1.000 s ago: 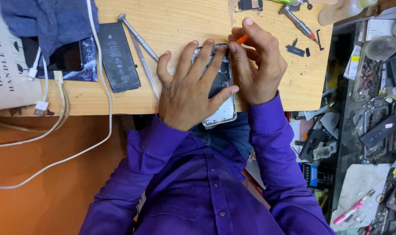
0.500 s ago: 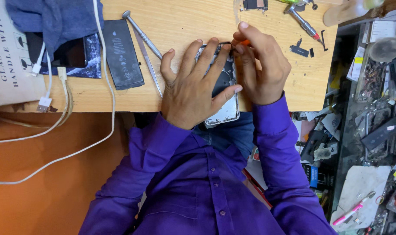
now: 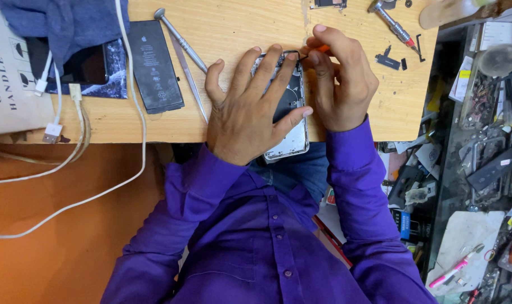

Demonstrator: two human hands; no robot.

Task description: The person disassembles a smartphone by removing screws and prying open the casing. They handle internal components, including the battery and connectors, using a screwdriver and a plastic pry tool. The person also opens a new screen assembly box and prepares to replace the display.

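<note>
The left hand (image 3: pixel 250 110) lies flat, fingers spread, on the opened phone (image 3: pixel 289 132), pressing it against the table (image 3: pixel 239 25). The phone sits at the near table edge, its near end overhanging slightly. The right hand (image 3: pixel 340 84) is closed around an orange tool (image 3: pixel 322 49), of which only a short section shows between thumb and fingers; its tip is hidden at the phone's far right corner. A thin black cable loops at that corner.

Left of the left hand lie tweezers (image 3: pixel 193 84) and a metal screwdriver (image 3: pixel 180 38), apart from the hand. Farther left rests a black battery (image 3: pixel 153 65), then a dark phone (image 3: pixel 87 65) under a blue cloth (image 3: pixel 64 22). White cables (image 3: pixel 129 84) hang over the near edge. A red-tipped screwdriver (image 3: pixel 392 21) and small black parts (image 3: pixel 388 59) lie right of the right hand.
</note>
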